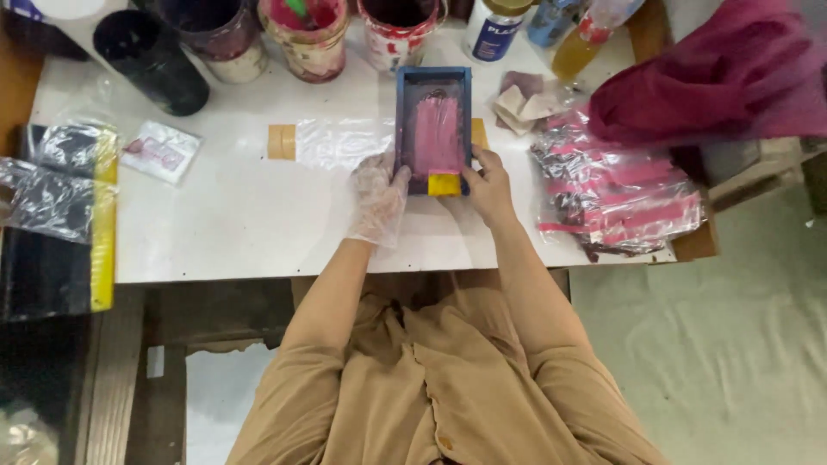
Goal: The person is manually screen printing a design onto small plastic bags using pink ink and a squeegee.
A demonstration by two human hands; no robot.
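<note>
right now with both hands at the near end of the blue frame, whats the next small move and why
Probably push the yellow squeegee away along the blue frame. It sits at the near end, pink ink covers the mesh beyond it, the right hand touches it, and the gloved left hand steadies the frame's edge.

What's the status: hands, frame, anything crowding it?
Left hand, gloved, steadies blue frame at its left edge. Right hand, bare, on frame's right edge beside yellow squeegee. Paint pots behind, plastic bags to the right; none touching the frame.
</note>
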